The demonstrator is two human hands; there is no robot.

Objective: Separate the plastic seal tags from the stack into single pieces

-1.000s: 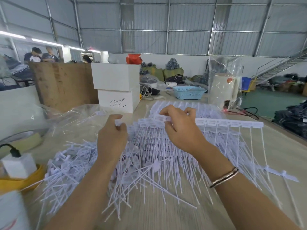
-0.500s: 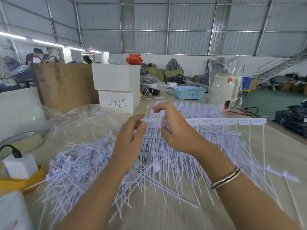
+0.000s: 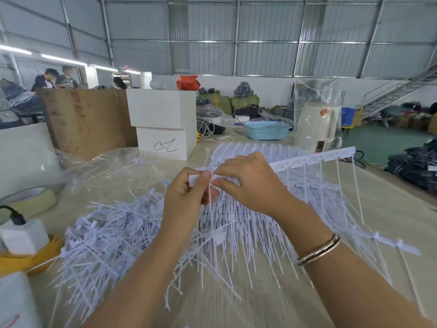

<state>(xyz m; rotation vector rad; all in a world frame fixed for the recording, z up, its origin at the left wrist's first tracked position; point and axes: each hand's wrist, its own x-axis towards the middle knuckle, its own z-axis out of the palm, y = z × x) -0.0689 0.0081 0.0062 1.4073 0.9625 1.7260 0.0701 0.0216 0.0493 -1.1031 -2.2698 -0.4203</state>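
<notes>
Here, end tag [image 3: 201, 178] pinched btwn left hand [image 3: 186, 200] thumb & forefinger.

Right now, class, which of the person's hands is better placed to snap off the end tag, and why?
The left hand. It pinches the end tag at the strip's free end, with the loose pile below it. The right hand grips the joined strip, so it probably suits bracing.

White strip of joined seal tags [image 3: 314, 159] raised above loose single tags [image 3: 106, 237] heaped on table
</notes>
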